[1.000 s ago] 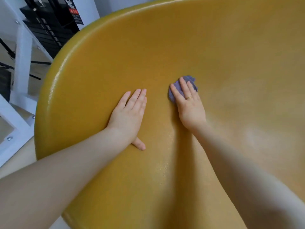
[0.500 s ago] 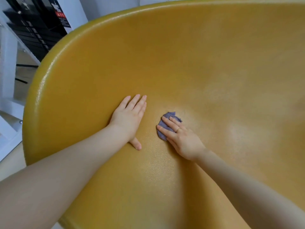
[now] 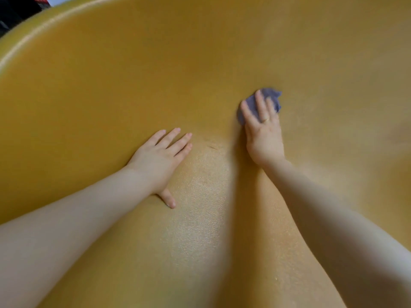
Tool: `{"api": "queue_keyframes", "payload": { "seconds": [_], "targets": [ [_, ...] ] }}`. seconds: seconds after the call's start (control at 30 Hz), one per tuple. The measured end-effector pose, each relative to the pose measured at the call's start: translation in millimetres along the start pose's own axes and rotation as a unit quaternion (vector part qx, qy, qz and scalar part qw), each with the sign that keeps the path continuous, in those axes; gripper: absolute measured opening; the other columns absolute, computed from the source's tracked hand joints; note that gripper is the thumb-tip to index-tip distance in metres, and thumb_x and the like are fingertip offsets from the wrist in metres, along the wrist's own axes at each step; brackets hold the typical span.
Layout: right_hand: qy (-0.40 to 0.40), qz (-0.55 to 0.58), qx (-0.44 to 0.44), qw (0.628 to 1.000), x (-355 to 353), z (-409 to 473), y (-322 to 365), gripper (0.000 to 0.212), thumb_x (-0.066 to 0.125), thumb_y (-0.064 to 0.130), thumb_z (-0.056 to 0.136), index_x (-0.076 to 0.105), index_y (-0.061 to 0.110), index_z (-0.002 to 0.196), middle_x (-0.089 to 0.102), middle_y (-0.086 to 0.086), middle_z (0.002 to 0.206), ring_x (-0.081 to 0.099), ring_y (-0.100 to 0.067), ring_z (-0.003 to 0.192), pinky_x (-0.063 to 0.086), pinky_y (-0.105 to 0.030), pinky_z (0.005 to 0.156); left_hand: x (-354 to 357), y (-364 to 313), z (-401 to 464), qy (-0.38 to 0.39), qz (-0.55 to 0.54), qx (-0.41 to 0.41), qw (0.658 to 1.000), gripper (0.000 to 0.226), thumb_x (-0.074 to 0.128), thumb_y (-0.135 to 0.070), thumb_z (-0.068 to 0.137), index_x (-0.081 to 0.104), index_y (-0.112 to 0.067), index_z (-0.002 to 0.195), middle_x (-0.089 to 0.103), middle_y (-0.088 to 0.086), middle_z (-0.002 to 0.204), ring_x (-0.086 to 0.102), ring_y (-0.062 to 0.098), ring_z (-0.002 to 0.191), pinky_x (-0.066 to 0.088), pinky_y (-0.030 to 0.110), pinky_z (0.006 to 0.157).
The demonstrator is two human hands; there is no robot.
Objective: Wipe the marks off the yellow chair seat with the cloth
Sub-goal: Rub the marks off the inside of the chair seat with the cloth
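The yellow chair seat [image 3: 200, 63] fills almost the whole view, its curved rim running along the top left. My right hand [image 3: 263, 134] presses a small purple-blue cloth [image 3: 272, 97] flat against the seat right of centre; the cloth shows beyond and between my fingers, and a ring sits on one finger. My left hand [image 3: 159, 161] lies flat on the seat to the left, fingers spread and pointing up and right, holding nothing. A faint short dark mark [image 3: 212, 147] shows on the seat between the two hands.
A dark object [image 3: 20, 10] sits beyond the chair rim in the top left corner. Both forearms cross the lower part of the seat.
My right hand has pushed the cloth away from me and to the right, up the seat. My left hand stays planted. The view has moved closer to the seat.
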State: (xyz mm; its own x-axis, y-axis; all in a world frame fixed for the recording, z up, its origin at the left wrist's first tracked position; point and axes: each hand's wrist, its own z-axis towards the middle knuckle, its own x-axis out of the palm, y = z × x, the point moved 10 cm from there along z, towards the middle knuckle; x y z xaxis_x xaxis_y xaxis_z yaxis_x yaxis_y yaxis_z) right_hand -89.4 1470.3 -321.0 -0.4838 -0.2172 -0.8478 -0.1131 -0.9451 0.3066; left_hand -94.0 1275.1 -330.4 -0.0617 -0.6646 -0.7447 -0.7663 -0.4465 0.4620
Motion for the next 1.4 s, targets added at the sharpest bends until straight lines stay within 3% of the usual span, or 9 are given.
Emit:
{"api": "queue_keyframes", "payload": {
  "seconds": [0.1, 0.23, 0.37, 0.53, 0.7, 0.8, 1.1, 1.3, 1.4],
  "targets": [
    [0.119, 0.061, -0.059, 0.989, 31.7, -58.4, 41.6, 0.045, 0.034, 0.027, 0.089, 0.051, 0.013, 0.129, 0.039, -0.022, 0.142, 0.033, -0.044, 0.130, 0.027, -0.052, 0.107, -1.2, 0.2, -2.8, 0.003, -0.013, -0.001, 1.000, 0.138, 0.061, -0.078, 0.053, -0.015, -0.012, 0.147, -0.025, 0.005, 0.154, -0.020, 0.027, 0.142, -0.011, 0.040, 0.115],
    [0.253, 0.156, -0.092, 0.950, 31.2, -129.1, 89.7, 0.054, 0.022, 0.043, 0.091, 0.037, 0.021, 0.138, 0.021, -0.007, 0.153, 0.009, -0.022, 0.141, -0.004, -0.024, 0.110, -4.6, -1.7, -6.5, 0.003, -0.008, -0.004, 1.000, 0.137, 0.062, -0.078, 0.054, -0.014, -0.012, 0.147, -0.023, 0.005, 0.155, -0.020, 0.027, 0.142, -0.011, 0.040, 0.115],
    [0.305, 0.179, -0.136, 0.926, 24.8, -173.2, 103.6, 0.053, 0.022, 0.045, 0.092, 0.034, 0.025, 0.139, 0.019, -0.003, 0.153, 0.003, -0.012, 0.138, 0.002, -0.027, 0.112, -6.7, -1.9, -9.3, 0.008, 0.004, -0.015, 1.000, 0.137, 0.061, -0.078, 0.054, -0.013, -0.011, 0.147, -0.023, 0.005, 0.155, -0.018, 0.028, 0.143, -0.008, 0.041, 0.115],
    [0.243, 0.064, 0.019, 0.968, 3.5, -138.8, -9.0, 0.040, 0.037, 0.025, 0.098, 0.038, 0.022, 0.137, 0.020, -0.005, 0.153, 0.013, -0.025, 0.142, 0.013, -0.036, 0.114, -4.1, -9.2, -11.7, 0.026, -0.001, -0.030, 0.999, 0.134, 0.066, -0.072, 0.058, -0.011, -0.010, 0.148, -0.020, 0.007, 0.155, -0.014, 0.030, 0.144, -0.003, 0.039, 0.116],
    [0.214, -0.029, 0.191, 0.957, -28.0, -160.3, -74.2, 0.041, 0.032, 0.024, 0.100, 0.032, 0.024, 0.141, 0.011, -0.003, 0.156, 0.007, -0.024, 0.142, 0.010, -0.034, 0.113, 4.0, -17.7, -19.2, 0.038, -0.028, -0.030, 0.998, 0.114, 0.064, -0.061, 0.072, -0.009, -0.018, 0.149, -0.018, 0.007, 0.156, -0.014, 0.032, 0.143, -0.002, 0.040, 0.117],
    [0.220, 0.008, 0.179, 0.959, -20.0, -190.9, -31.0, 0.040, 0.034, 0.022, 0.099, 0.036, 0.022, 0.139, 0.017, -0.005, 0.154, 0.009, -0.025, 0.142, 0.009, -0.033, 0.113, 10.3, -40.7, -27.8, 0.046, -0.055, 0.030, 0.997, 0.101, 0.061, -0.050, 0.082, -0.011, -0.023, 0.148, -0.016, 0.006, 0.157, -0.014, 0.028, 0.144, -0.002, 0.039, 0.117],
    [0.322, 0.143, 0.040, 0.935, -25.3, -283.3, 99.0, 0.062, 0.015, 0.045, 0.086, 0.042, 0.021, 0.135, 0.027, -0.005, 0.150, 0.019, -0.022, 0.140, 0.011, -0.028, 0.113, 21.9, -116.9, -62.4, 0.099, -0.136, 0.151, 0.974, 0.116, 0.060, -0.070, 0.069, -0.008, -0.020, 0.149, -0.021, 0.004, 0.155, -0.012, 0.029, 0.144, 0.005, 0.041, 0.117],
    [0.270, 0.016, 0.172, 0.947, -62.1, -299.6, 11.0, 0.053, 0.021, 0.042, 0.092, 0.042, 0.020, 0.135, 0.029, -0.007, 0.150, 0.024, -0.027, 0.139, 0.022, -0.035, 0.111, 28.0, -149.1, -67.1, 0.094, -0.106, 0.126, 0.982, 0.126, 0.058, -0.078, 0.061, -0.014, -0.024, 0.148, -0.024, 0.023, 0.151, -0.017, 0.051, 0.136, -0.003, 0.054, 0.113],
    [0.226, -0.094, 0.303, 0.921, -99.8, -315.9, -55.4, 0.040, 0.032, 0.027, 0.099, 0.037, 0.019, 0.138, 0.025, -0.007, 0.152, 0.019, -0.025, 0.140, 0.019, -0.036, 0.111, 31.0, -149.7, -61.9, 0.070, -0.121, 0.123, 0.982, 0.128, 0.059, -0.079, 0.059, -0.014, -0.022, 0.148, -0.025, 0.025, 0.150, -0.017, 0.052, 0.136, -0.005, 0.056, 0.112]
  ]
}}
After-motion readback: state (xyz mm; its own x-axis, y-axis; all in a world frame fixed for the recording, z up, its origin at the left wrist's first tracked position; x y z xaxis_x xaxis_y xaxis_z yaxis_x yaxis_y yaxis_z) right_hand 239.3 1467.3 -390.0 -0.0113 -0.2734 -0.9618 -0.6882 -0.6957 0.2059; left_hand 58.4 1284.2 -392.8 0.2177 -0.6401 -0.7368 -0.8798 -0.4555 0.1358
